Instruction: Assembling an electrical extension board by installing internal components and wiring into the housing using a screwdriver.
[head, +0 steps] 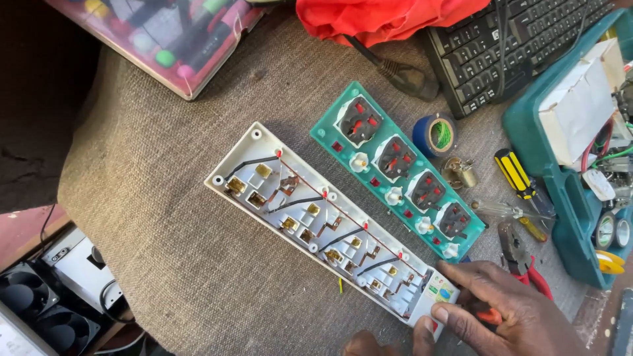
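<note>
Resting on the near end of the opened white power strip (323, 221), the right hand (501, 310) has fingers spread, gripping nothing clearly; the strip's length runs up-left away. The left hand (362, 344) barely shows.

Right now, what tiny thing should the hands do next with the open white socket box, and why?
Probably hold the white base steady at its near end, keeping off the middle. The right hand has fingertips on that end, while bare brass contacts and thin red wire lie exposed along the base. The green cover lies off, beside it.
</note>
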